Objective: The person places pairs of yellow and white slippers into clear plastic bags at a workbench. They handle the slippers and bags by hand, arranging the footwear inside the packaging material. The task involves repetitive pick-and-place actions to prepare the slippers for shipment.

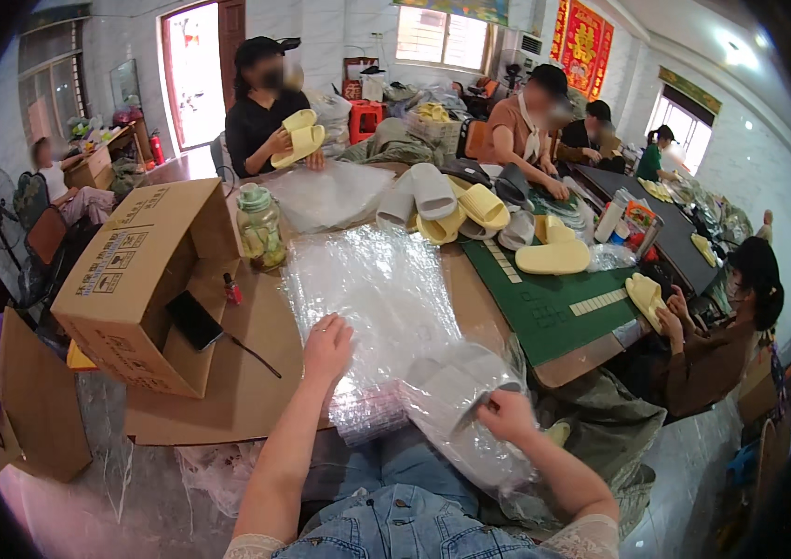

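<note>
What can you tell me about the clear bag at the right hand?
The bag looks like thin, glossy clear plastic, wrinkled all over, with at least one grey slipper showing through. It lies aslant at the near edge of the table, its lower end reaching past that edge and its left side overlapping the plastic sheets. The right hand grips its right side. I can't tell where its mouth is.

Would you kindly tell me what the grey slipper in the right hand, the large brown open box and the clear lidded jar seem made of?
Grey slipper: perhaps moulded foam or rubber; thick and smooth, though glossy clear film veils its finish.
Large brown open box: most likely cardboard; matte, stiff, folded panels.
Clear lidded jar: glass or hard plastic; see-through sides.
</note>
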{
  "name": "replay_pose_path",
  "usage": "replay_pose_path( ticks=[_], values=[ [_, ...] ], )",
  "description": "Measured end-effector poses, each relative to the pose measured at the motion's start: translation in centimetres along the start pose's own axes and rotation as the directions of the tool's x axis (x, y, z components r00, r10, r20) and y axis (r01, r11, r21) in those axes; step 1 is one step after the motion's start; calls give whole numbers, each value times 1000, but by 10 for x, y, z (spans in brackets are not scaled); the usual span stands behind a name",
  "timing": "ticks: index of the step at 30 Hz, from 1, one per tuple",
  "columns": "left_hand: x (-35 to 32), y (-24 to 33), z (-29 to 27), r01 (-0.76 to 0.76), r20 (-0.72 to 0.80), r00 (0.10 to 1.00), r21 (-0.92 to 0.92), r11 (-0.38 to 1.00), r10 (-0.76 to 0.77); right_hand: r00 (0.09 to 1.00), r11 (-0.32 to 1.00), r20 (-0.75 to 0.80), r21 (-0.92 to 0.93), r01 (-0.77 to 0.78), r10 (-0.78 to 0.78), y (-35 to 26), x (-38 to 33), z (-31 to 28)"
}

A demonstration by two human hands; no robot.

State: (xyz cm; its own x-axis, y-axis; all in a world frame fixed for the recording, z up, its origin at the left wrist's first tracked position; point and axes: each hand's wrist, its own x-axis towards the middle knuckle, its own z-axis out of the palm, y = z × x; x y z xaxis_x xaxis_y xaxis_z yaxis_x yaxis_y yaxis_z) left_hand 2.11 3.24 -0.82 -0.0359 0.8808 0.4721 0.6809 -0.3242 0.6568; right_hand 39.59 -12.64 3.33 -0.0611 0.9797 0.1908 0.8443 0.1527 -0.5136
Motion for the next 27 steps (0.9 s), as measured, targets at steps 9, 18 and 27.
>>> replay_pose_path(
  ticks=[9, 18, 27],
  values=[
    [-4, 11, -9, 109, 39, 993, -57, 992, -107, 848, 791, 6, -362, -492, 530, 79, -88, -181],
    [3, 1, -1, -21, 65, 998, 5, 1000, 21, 652, 654, 119, -294, -697, 749, 245, -108, -128],
    [-3, 8, -13, 25, 23, 999, 20, 999, -26, 889, 965, -391, 195, -175, 240, 91, 67, -126]
  ],
)
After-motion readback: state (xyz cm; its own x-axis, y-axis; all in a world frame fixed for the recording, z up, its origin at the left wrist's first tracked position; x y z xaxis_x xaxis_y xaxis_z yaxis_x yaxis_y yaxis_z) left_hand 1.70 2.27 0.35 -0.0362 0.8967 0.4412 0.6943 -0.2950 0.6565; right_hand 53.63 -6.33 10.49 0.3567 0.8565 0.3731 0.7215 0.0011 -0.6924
